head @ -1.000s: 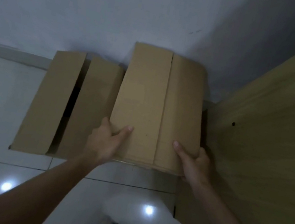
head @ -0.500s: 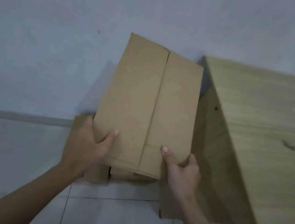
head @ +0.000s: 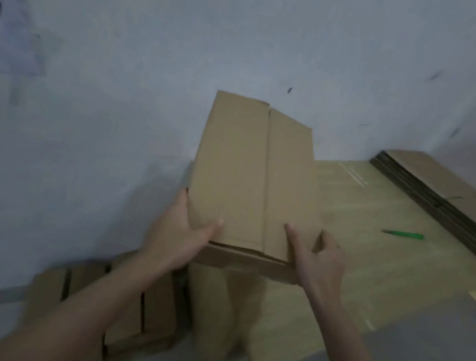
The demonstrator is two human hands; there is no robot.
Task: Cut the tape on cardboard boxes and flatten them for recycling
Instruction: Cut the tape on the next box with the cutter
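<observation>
Above the wooden table [head: 358, 263] a closed cardboard box [head: 250, 176] is held at its near corners, gripped by the left hand [head: 180, 233] and right hand [head: 317, 256], thumbs on top, while a green cutter [head: 404, 234] lies well apart.

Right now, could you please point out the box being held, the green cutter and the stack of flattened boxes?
held box [head: 250, 176], head view, top flap left of the seam.
green cutter [head: 404, 234], head view, middle of its handle.
flattened stack [head: 448, 196], head view, top sheet.
</observation>
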